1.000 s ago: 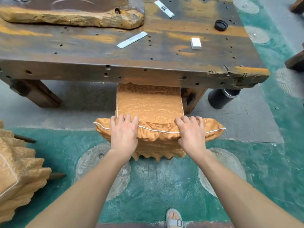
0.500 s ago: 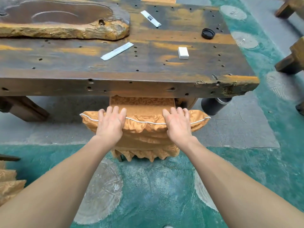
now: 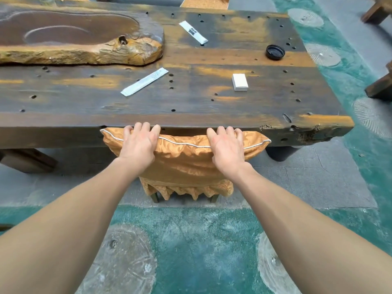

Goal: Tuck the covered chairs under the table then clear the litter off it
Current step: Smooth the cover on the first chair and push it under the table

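A chair in a gold patterned cover [image 3: 186, 164] stands with its back against the front edge of the dark wooden table [image 3: 191, 115]; its seat is hidden under the tabletop. My left hand [image 3: 140, 143] and my right hand [image 3: 227, 147] both grip the top of the chair back, fingers curled over the white piping. On the table lie two white paper sleeves [image 3: 145, 81] [image 3: 193, 32], a small white box [image 3: 240, 82] and a black bottle cap [image 3: 275, 52].
A carved wooden tray slab [image 3: 80, 41] fills the table's left rear. A black cylindrical bin [image 3: 280, 152] stands under the right corner. Wooden furniture legs [image 3: 379, 88] sit at the far right. Another gold-covered chair [image 3: 204, 2] shows beyond the table. Floor is grey paving and teal carpet.
Both hands have pushed the covered chair forward; its seat has gone under the table and the back now meets the table edge. The second covered chair at left has left the view.
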The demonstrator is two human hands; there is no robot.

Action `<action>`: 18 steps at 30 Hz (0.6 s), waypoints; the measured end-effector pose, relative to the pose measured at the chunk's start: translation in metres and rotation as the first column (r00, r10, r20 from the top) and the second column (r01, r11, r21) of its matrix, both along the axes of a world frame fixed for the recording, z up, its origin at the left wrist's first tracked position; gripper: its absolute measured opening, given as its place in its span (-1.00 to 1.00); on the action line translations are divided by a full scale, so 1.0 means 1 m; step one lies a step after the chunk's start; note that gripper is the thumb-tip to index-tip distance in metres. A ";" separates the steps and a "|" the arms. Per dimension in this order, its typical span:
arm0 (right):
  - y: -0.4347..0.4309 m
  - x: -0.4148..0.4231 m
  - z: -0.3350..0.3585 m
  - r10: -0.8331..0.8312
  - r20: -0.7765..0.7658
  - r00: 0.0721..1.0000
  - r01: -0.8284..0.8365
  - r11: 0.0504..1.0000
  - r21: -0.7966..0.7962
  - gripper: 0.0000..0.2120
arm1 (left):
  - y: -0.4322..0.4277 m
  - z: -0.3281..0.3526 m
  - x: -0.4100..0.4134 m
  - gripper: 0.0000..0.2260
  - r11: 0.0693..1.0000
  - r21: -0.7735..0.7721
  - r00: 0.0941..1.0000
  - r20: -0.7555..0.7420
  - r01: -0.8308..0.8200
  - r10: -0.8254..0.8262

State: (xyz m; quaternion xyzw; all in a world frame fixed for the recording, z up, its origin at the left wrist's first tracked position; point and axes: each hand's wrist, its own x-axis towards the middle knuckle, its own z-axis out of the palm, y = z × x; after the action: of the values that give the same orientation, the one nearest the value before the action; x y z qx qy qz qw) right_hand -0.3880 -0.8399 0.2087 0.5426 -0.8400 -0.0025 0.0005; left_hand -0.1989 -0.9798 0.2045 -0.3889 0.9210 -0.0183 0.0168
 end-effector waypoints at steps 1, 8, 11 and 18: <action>-0.004 -0.005 -0.001 0.007 -0.008 1.000 -0.007 1.000 -0.005 -0.51 | -0.002 0.000 -0.003 -0.54 1.000 -0.005 1.000 -0.007 0.001 -0.001; -0.003 -0.009 0.004 0.021 -0.016 1.000 -0.020 0.999 0.048 -0.48 | 0.003 0.003 -0.005 -0.53 1.000 0.012 1.000 0.013 0.001 -0.001; -0.003 -0.009 0.003 0.012 -0.021 1.000 -0.011 0.999 0.049 -0.49 | 0.004 0.001 -0.005 -0.54 1.000 0.010 1.000 0.007 0.004 -0.004; -0.004 -0.011 -0.001 0.025 -0.016 1.000 -0.024 0.998 0.053 -0.52 | 0.003 0.002 -0.005 -0.54 1.000 0.012 1.000 0.015 0.006 -0.006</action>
State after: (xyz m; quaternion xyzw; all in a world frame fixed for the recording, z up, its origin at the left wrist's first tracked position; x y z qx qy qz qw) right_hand -0.3993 -0.8435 0.2078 0.5526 -0.8329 -0.0293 -0.0069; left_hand -0.2041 -0.9771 0.2062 -0.3858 0.9221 -0.0155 0.0260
